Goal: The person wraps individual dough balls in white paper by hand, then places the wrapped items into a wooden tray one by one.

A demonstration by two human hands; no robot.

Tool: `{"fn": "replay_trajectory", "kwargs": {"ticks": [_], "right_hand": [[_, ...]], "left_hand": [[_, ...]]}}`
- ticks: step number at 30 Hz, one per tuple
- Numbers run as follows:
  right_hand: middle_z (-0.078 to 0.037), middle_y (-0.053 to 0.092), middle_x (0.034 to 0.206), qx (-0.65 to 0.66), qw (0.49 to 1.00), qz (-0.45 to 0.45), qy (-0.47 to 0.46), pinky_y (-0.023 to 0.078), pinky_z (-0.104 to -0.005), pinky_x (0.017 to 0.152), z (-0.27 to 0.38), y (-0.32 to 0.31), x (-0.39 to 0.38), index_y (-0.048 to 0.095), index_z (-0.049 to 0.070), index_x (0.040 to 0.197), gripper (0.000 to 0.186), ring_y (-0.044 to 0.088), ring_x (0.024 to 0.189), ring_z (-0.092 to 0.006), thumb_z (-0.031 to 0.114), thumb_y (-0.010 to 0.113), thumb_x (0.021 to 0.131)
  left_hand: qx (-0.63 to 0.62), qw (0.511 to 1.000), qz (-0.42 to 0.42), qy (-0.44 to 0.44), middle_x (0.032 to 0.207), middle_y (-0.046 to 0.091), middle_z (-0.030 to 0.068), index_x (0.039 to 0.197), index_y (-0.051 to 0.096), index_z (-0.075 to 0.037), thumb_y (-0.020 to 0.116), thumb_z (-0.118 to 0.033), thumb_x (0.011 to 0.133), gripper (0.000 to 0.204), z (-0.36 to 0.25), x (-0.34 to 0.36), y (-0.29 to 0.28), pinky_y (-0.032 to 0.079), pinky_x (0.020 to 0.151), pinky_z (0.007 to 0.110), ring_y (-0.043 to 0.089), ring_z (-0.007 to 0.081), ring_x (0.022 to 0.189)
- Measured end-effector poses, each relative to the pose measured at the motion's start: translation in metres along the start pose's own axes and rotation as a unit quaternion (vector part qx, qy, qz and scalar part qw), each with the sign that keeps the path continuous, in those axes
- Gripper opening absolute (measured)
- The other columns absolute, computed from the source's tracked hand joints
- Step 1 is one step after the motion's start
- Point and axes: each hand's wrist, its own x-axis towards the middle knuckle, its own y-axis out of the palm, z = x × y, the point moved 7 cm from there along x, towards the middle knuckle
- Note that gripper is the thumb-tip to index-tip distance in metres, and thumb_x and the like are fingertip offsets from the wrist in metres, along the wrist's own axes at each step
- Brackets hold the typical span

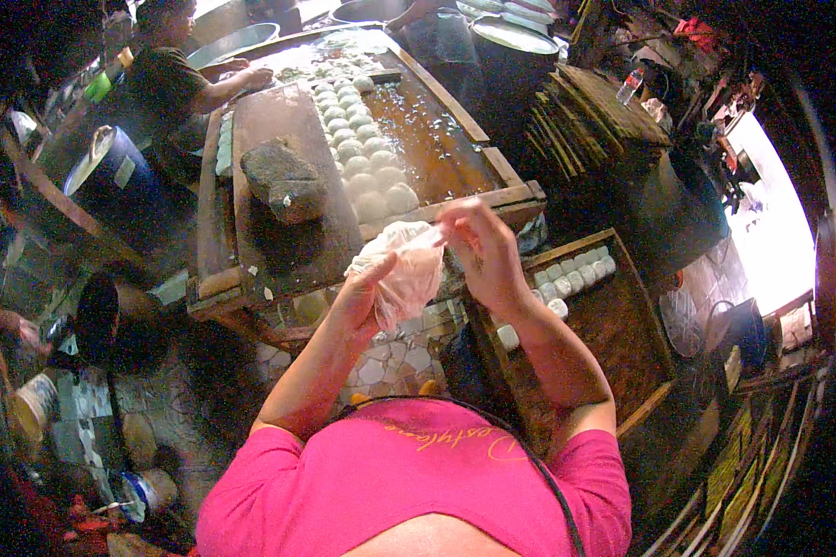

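Observation:
Above the near edge of the worktable I hold a thin white cloth [409, 283], bunched up and hanging in folds. My left hand [366, 295] is closed round its left side, thumb on top. The fingers of my right hand [488, 255] pinch the cloth's upper right corner and pull it out taut. Whether anything lies inside the folds I cannot tell. Just beyond my hands, rows of rounded white bundles [372, 176] run away along the table. To my right, a shallow wooden tray [613, 381] bears several small white blocks [576, 271].
A large dark stone [286, 176] rests on a wooden board [320, 237] on the table's left. At the far left, a person [172, 88] works over the table. Stacked wooden boards [604, 116] stand at the right, near a big round vat [514, 42]. A blue drum [111, 172] is at the left.

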Motion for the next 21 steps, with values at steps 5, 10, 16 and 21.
{"fn": "replay_trajectory", "kwargs": {"ticks": [5,10,16,21], "right_hand": [[-0.008,0.06,0.078,-0.186,0.974,-0.129,-0.009,0.047,-0.0289,0.056,-0.047,-0.034,0.05,0.054,0.002,0.1,0.016,0.059,0.067,-0.015,0.003,0.055,0.085],[-0.004,0.062,0.073,-0.18,0.962,-0.062,0.196,0.045,-0.0257,0.054,-0.127,-0.018,0.008,0.057,0.003,0.095,0.016,0.059,0.066,-0.0134,0.017,0.057,0.088],[-0.012,0.063,0.1,0.513,0.69,-0.169,0.483,0.05,-0.0439,0.081,-0.199,0.069,-0.112,0.056,0.0,0.104,0.052,0.062,0.09,-0.0262,0.044,0.029,0.096],[-0.009,0.063,0.096,0.451,0.697,-0.201,0.52,0.05,-0.043,0.08,-0.223,0.047,-0.144,0.058,0.005,0.102,0.039,0.062,0.086,-0.0244,0.037,0.036,0.096]], "left_hand": [[-0.142,0.985,0.016,-0.1,0.126,0.05,0.0163,0.132,0.037,-0.002,0.04,-0.043,0.093,0.056,0.02,-0.002,0.003,0.039,0.099,0.046,0.051,0.0301,0.114],[-0.063,0.994,-0.074,-0.05,0.117,0.055,0.0124,0.128,0.042,-0.005,0.041,-0.047,0.092,0.056,0.018,-0.013,-0.018,0.048,0.082,0.039,0.058,0.0238,0.101],[0.045,0.971,-0.234,0.037,0.094,0.059,0.0027,0.12,0.048,-0.005,0.046,-0.053,0.089,0.057,0.019,-0.019,-0.022,0.046,0.051,0.025,0.058,0.012,0.076],[0.125,0.97,-0.2,0.055,0.112,0.056,0.0099,0.124,0.044,-0.003,0.043,-0.051,0.09,0.059,0.003,-0.034,-0.013,0.052,0.076,0.037,0.059,0.0242,0.096]]}}
